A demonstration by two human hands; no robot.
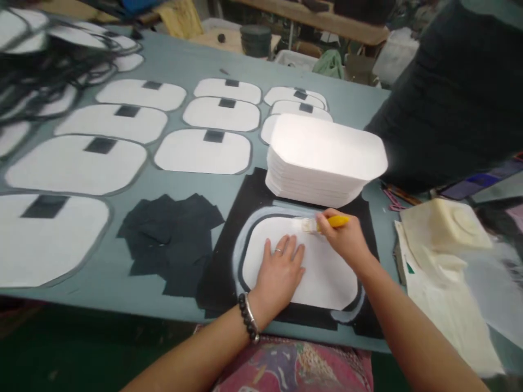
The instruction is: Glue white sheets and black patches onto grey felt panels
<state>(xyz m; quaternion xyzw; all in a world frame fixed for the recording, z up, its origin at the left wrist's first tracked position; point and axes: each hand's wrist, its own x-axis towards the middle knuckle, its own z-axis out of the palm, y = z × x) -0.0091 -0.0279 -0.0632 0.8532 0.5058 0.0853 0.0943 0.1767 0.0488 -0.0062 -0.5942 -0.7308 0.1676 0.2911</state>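
Note:
My left hand [280, 272] lies flat, fingers spread, on a white rounded panel [322, 272]. The panel rests on a black sheet [224, 256], with a dark rim and a pale smeared band around part of it. In my right hand [341, 234] is a brush with a yellow handle [338, 221]; its bristles touch the panel's far edge. Just behind stands a tall stack of white panels [327, 158]. Left of the black sheet lies a loose pile of dark fabric pieces [171, 239].
White panels with dark patches [204, 152] are spread over the table [229, 190] at left and back. A large black roll [449, 103] stands at right. Near it, a cream plastic container [443, 223] sits by pale cloth [445, 305]. Dark-edged pieces [44, 76] heap at far left.

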